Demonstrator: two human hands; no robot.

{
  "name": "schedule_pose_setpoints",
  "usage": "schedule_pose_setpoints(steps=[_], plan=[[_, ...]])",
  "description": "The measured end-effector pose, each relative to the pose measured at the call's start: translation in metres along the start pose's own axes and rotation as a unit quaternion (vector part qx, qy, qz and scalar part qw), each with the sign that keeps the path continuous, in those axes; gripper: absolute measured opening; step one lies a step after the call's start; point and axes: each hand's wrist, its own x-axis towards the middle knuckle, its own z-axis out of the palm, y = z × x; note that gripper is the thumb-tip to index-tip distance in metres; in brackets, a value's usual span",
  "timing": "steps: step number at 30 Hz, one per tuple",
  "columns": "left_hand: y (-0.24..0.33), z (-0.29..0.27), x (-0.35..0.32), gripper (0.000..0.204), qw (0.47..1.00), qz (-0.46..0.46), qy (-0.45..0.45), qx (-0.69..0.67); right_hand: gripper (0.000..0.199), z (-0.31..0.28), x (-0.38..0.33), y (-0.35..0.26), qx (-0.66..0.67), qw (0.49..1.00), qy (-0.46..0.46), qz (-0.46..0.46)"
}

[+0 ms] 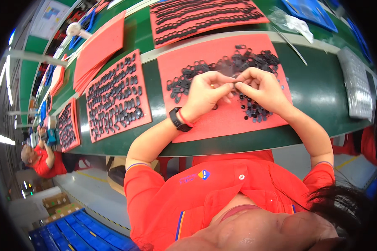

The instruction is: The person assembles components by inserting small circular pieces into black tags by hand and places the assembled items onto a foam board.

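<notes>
Over a red foam mat (188, 133) my left hand (207, 93) and my right hand (264, 88) meet, fingertips pinched together. Whatever lies between them is small and mostly covered by the fingers; only a dark speck shows. Just beyond my left hand is a loose heap of black oblong parts with ring-shaped ends (181, 85). A denser heap of the same black parts (264, 62) lies past my right hand. Small round black glossy pieces (255, 112) are scattered on the mat below my right hand, partly hidden by it.
Left of the mat, another red foam sheet (145, 112) carries rows of black parts; a similar loaded sheet (262, 19) lies at the back. Stacked bare red sheets (102, 46) stand far left. At right are a metal strip (291, 45), plastic bag (299, 27) and clear wrapped trays (356, 83).
</notes>
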Motion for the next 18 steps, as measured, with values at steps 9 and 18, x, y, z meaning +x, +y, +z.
schedule_pose_setpoints(steps=[9, 18], plan=[[-0.011, 0.002, 0.001, 0.010, 0.997, 0.036, -0.037, -0.052, 0.007, -0.002, -0.002, 0.013, 0.028, 0.999, -0.029, 0.009], [-0.008, 0.005, -0.005, 0.007, 0.997, 0.062, -0.039, -0.037, 0.005, -0.006, 0.000, 0.015, 0.085, 0.993, -0.074, 0.031]])
